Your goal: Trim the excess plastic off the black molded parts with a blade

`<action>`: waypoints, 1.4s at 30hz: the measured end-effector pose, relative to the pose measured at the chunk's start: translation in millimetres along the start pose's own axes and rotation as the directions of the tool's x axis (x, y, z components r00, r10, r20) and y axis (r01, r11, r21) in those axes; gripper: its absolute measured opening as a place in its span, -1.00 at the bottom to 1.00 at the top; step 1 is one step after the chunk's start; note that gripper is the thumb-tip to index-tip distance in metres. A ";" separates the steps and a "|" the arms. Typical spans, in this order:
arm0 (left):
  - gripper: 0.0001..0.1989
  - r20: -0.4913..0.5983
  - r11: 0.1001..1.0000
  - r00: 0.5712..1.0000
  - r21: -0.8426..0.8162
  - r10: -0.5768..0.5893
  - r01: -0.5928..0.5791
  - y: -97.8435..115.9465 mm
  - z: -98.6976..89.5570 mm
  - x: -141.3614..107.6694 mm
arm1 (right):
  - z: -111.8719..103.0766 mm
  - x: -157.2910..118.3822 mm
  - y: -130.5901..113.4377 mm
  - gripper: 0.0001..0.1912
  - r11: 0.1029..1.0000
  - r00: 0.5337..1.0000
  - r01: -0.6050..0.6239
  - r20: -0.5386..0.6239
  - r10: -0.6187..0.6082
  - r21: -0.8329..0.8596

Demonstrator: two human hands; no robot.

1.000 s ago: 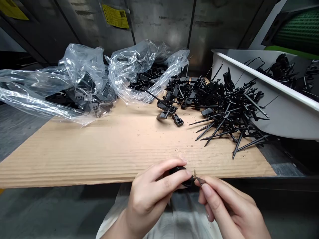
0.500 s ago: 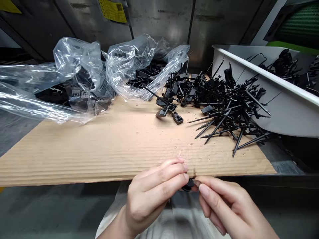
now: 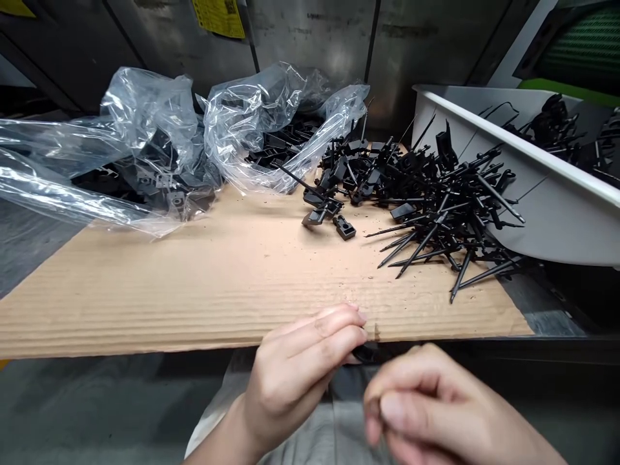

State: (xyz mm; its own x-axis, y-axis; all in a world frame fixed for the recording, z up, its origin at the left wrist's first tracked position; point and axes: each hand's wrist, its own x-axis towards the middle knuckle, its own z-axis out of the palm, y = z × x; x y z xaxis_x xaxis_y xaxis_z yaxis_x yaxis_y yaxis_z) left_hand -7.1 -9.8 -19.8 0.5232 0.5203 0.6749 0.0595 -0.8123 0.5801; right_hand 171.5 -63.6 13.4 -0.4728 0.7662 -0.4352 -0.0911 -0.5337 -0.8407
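At the cardboard's front edge, my left hand (image 3: 303, 368) is closed round a small black plastic part (image 3: 364, 352). Only the part's end shows past the fingertips; the fingers cover the rest. My right hand (image 3: 429, 407) is just to the right and lower, apart from that part. Its thumb and forefinger are pinched together, slightly blurred, and I cannot make out what is between them. Beyond the hands, a loose black plastic piece (image 3: 344, 227) with a recess lies on the cardboard (image 3: 194, 284).
A tangled heap of black plastic parts with long thin stems (image 3: 436, 206) covers the right side. Behind it stands a grey bin (image 3: 557, 219) holding more. Clear plastic bags (image 3: 150, 110) with black parts lie at the back left, against metal panels (image 3: 314, 39).
My right hand has pulled away from the black plastic part, down and toward me, its fingers curling in more. A thin piece that showed at its fingertips is now hidden. My left hand has barely moved.
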 end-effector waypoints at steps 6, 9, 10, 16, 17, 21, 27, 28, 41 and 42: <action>-0.79 -0.041 0.993 0.992 -0.020 -0.118 0.117 4.5 1.2 0.9 | 5.6 -1.8 10.0 -0.67 0.985 0.982 0.101 -0.145 -0.122 -0.141; -0.82 -0.023 0.983 0.985 -0.065 -0.171 0.169 7.4 0.1 3.9 | 3.3 -2.4 17.9 -0.79 0.805 0.812 0.301 -0.305 -0.498 -0.512; -0.82 -0.018 0.981 0.983 -0.072 -0.184 0.182 8.1 -0.2 4.9 | 2.8 -2.7 20.2 -0.83 0.699 0.719 0.344 -0.303 -0.625 -0.627; -0.81 -0.017 0.979 0.980 -0.055 -0.197 0.196 9.7 -1.0 8.6 | 6.2 -0.2 30.1 -0.71 0.390 0.545 0.341 -0.158 -0.823 -0.856; -0.82 -0.014 0.979 0.980 -0.063 -0.197 0.195 9.8 -1.0 9.0 | 7.6 1.3 31.4 -0.70 0.374 0.536 0.343 -0.148 -0.831 -0.862; -0.83 -0.008 0.978 0.981 -0.086 -0.192 0.191 10.7 -0.9 9.5 | 12.1 6.3 35.2 -0.71 0.354 0.485 0.351 -0.155 -0.861 -0.867; -0.82 -0.035 0.980 0.984 -0.099 -0.177 0.172 10.5 -1.1 8.2 | 13.0 9.8 36.2 -0.69 0.351 0.483 0.331 -0.163 -0.861 -0.876; -0.82 -0.032 0.979 0.984 -0.105 -0.176 0.172 10.3 -1.2 8.0 | 13.1 10.1 36.5 -0.69 0.353 0.477 0.329 -0.169 -0.863 -0.876; -0.86 0.003 0.966 0.983 -0.185 -0.185 0.182 10.3 -3.0 9.0 | 18.5 12.8 39.4 -0.73 0.363 0.376 0.286 -0.244 -0.894 -0.887; -0.86 0.008 0.962 0.982 -0.199 -0.187 0.185 10.3 -3.3 8.9 | 16.9 11.5 37.7 -0.73 0.350 0.382 0.281 -0.230 -0.895 -0.894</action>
State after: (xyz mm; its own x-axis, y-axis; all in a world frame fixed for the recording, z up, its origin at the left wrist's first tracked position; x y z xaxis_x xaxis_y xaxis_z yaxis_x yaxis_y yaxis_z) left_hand -4.6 -12.7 -6.4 0.5099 0.6608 0.5507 -0.0149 -0.6333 0.7737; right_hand 147.7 -81.0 -17.9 0.1024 0.8529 0.5119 0.6186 0.3484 -0.7042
